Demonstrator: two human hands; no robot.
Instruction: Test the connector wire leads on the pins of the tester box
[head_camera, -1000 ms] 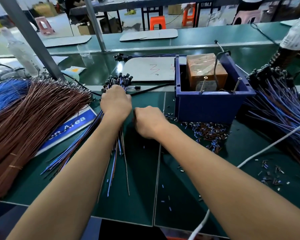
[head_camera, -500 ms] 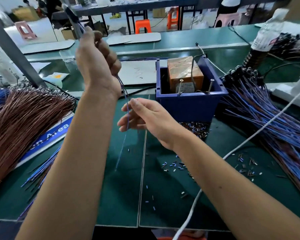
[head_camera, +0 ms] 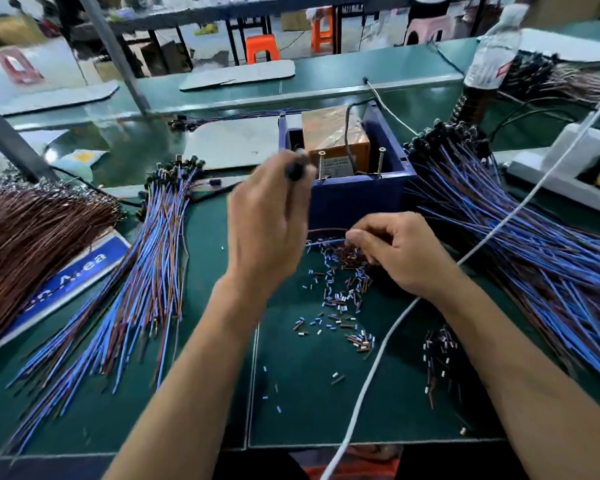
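Holding a small black connector [head_camera: 296, 168] between curled fingers, my left hand [head_camera: 267, 223] is raised just in front of the blue plastic box [head_camera: 357, 195]. My right hand [head_camera: 395, 251] pinches the two thin leads, one blue [head_camera: 326, 242] and one brown [head_camera: 326, 230], near the low front wall of the box. Inside the box sits an orange block [head_camera: 333, 136] wrapped in shiny tape, and two metal screws, [head_camera: 321, 164] and [head_camera: 381, 161], stand upright at its front rim. Many short cut pieces of insulation [head_camera: 340, 299] lie spread on the green mat [head_camera: 194, 375]. One fan of blue and brown wires [head_camera: 142, 289] lies on my left, a bigger one [head_camera: 534, 254] on my right. A smooth white cable [head_camera: 371, 372] crosses the mat under my right arm.
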